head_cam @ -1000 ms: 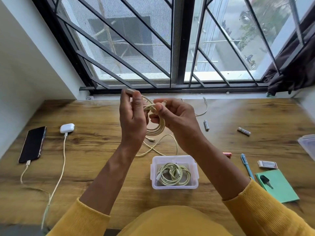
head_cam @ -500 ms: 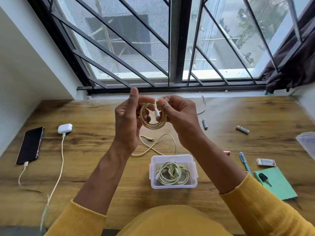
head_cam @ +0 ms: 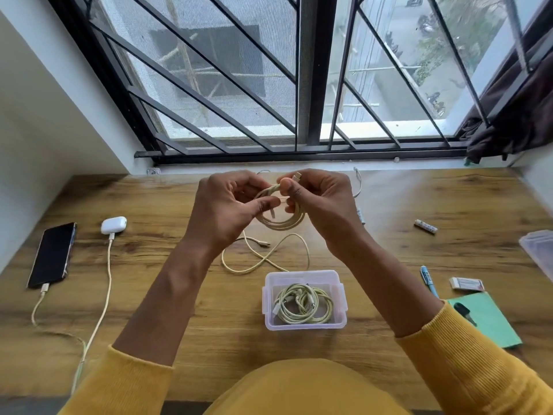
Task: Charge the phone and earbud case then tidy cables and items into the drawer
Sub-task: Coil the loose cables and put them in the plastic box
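Above the wooden desk [head_cam: 449, 205] I hold a coiled cream cable [head_cam: 284, 221] between both hands. My left hand [head_cam: 230, 208] pinches the coil's left side. My right hand [head_cam: 320, 202] grips its top, with a plug end sticking up between the fingers. A loose cream cable [head_cam: 263, 256] lies on the desk under the coil. Close to me stands a clear plastic box [head_cam: 302, 275] with several coiled cables in it. At the left, a black phone [head_cam: 54, 254] and a white earbud case [head_cam: 113, 225] each have a cable plugged in.
On the right lie batteries [head_cam: 425, 226], a blue pen [head_cam: 428, 280], an eraser [head_cam: 466, 284], a green notebook [head_cam: 490, 322] with a key [head_cam: 464, 313] on it, and a clear lid [head_cam: 538, 250] at the edge. Another cable end [head_cam: 357, 182] lies by the window sill.
The cable has been wound into a tighter round coil. Both hands have dropped slightly and come closer together around it, and the plug end now sticks up in my right hand.
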The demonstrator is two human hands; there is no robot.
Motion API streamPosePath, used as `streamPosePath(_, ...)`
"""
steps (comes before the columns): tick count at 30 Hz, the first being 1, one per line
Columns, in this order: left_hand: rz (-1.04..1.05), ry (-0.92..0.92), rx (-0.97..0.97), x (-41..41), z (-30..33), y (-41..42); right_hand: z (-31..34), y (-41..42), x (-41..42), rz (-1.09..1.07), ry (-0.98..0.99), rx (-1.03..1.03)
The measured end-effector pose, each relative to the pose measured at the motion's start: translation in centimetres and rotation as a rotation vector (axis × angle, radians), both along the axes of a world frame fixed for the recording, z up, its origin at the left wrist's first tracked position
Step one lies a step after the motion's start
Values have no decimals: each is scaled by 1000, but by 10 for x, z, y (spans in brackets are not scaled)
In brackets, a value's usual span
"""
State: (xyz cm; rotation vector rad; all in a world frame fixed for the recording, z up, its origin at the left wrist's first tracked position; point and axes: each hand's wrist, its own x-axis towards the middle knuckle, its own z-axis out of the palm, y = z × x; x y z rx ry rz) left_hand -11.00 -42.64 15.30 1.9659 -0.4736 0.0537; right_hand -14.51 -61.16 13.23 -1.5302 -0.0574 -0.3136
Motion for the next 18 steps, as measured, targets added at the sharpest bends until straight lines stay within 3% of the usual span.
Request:
streamPosePath(4,83,-123,174,-2,-8,-5,-3,-2,-4,-8,-4,-76)
streamPosePath(10,203,-373,340,-9,-25,-14,-5,-2,-8,24,38,-19)
streamPosePath(13,210,-257,211,-7,-30,-15,-4,0,-9,9,55,17)
streamPosePath(18,223,215,-307,-8,-33,-16,-10,3,-11,-30,106,120)
